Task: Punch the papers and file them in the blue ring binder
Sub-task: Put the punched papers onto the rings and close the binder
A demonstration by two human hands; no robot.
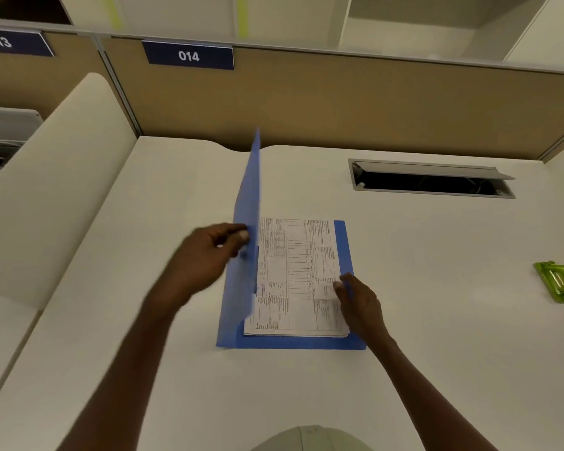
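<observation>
A blue binder (345, 242) lies in the middle of the white desk with a stack of printed papers (293, 278) lying inside on its back cover. Its front cover (248, 229) stands almost upright along the left side, blurred by motion. My left hand (209, 255) grips that cover's edge between thumb and fingers. My right hand (358, 297) rests with its fingertips on the right edge of the papers, pressing them on the binder. A green hole punch (559, 281) sits at the far right of the desk, away from both hands.
A cable slot with an open metal lid (430, 180) is set in the desk at the back right. A tan partition (306, 102) with a label 014 (189, 56) runs behind. A cream divider (56, 190) closes the left side.
</observation>
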